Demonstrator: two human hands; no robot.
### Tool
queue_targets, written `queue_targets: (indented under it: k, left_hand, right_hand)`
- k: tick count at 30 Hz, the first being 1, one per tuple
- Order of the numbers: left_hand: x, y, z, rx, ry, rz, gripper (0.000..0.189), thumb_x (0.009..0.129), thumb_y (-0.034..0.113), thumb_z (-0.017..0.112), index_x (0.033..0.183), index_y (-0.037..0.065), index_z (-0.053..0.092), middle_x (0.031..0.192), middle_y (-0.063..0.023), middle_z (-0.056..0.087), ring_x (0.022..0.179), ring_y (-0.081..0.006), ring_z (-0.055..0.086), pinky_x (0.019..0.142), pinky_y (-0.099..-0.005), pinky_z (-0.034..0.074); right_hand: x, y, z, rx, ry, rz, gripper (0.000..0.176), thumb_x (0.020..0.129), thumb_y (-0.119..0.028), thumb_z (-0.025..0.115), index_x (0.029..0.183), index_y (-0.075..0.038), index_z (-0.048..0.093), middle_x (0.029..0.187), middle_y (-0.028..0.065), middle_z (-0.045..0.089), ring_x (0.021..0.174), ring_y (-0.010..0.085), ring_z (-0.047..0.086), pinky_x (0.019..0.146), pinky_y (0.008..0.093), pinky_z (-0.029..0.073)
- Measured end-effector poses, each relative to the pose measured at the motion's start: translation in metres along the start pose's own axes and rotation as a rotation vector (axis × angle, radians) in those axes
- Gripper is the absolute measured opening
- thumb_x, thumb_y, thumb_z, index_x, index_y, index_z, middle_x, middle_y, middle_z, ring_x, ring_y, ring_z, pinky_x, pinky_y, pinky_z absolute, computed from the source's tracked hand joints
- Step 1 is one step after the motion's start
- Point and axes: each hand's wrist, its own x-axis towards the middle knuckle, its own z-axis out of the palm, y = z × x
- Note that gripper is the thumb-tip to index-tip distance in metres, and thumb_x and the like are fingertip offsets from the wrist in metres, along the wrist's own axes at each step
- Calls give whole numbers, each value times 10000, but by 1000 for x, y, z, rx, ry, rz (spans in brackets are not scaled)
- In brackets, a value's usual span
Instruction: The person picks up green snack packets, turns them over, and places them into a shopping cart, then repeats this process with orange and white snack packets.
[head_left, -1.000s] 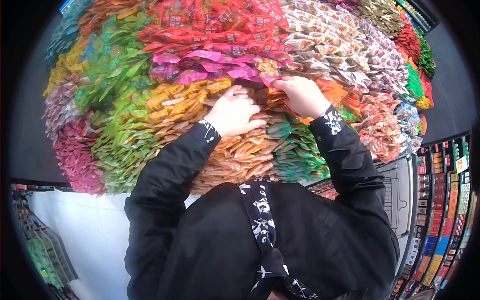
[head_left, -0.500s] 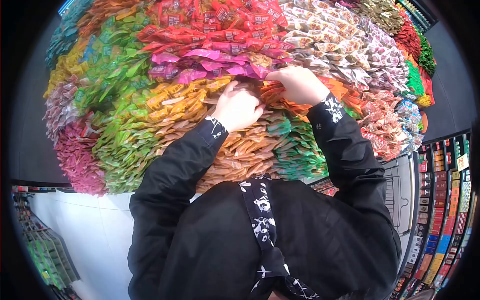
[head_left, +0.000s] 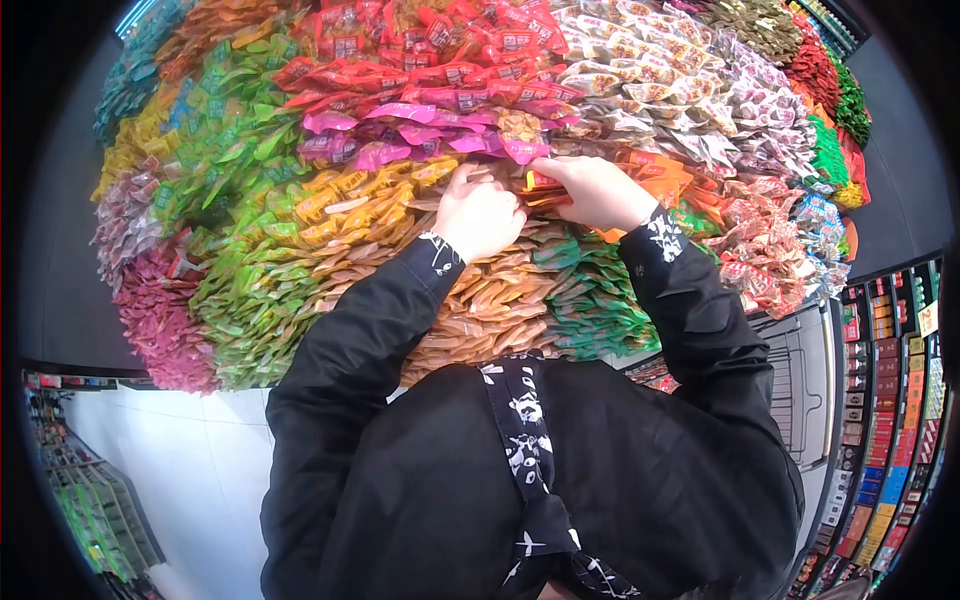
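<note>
My left hand (head_left: 481, 215) is closed, its curled fingers dipping into the pile beside the yellow packets (head_left: 370, 200); what they grip is hidden. To its right, my right hand (head_left: 603, 192) is closed on the edge of an orange snack packet (head_left: 543, 181), thumb on top and other fingers out of sight. Pink-purple packets (head_left: 420, 132) lie just beyond both hands. Below my left hand are rows of peach-coloured packets (head_left: 480, 305), with green packets (head_left: 600, 310) below my right hand. More orange packets (head_left: 665, 183) lie right of my right hand.
Red packets (head_left: 430, 50), white packets (head_left: 660, 70) and light green packets (head_left: 250, 290) fill the rest of the large heap. A wire cart or rack (head_left: 800, 390) stands at the right, near stocked shelves (head_left: 880, 430). White floor (head_left: 210, 450) shows at the lower left.
My right hand has shifted slightly down, from the edge of the pink packets to the orange ones. The pink packets' front edge now shows more fully. My left hand has barely moved.
</note>
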Motion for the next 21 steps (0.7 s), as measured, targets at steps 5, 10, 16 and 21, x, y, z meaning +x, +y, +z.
queue_targets:
  k: [5,10,16,21]
  left_hand:
    - [-2,1,3,35,39,0,256,818,291,516,786,107,691,834,-48,655,943,-197,589,963,-399,344]
    - [-15,-2,-21,-185,273,88,200,758,263,661,833,78,676,832,-64,627,921,-230,587,920,-405,397]
    - [14,-4,-70,-7,501,262,325,730,138,643,1030,31,581,977,-97,585,955,-252,552,909,-368,410]
    - [38,-12,-58,121,342,281,339,728,111,606,1051,17,571,984,-100,573,947,-249,542,896,-359,414]
  right_hand:
    - [-3,-5,2,-35,38,14,502,658,-130,701,1132,-93,536,918,123,625,880,303,608,738,396,491]
    - [1,-6,0,-88,22,14,393,673,-119,665,1053,-109,569,868,113,621,839,308,613,705,413,489]
    - [6,-9,-2,-112,-46,37,380,661,-113,643,1038,-125,589,847,117,621,827,311,614,686,419,489]
    - [4,-8,-4,-82,-33,60,417,648,-113,641,1062,-134,593,838,120,624,815,312,617,688,415,492]
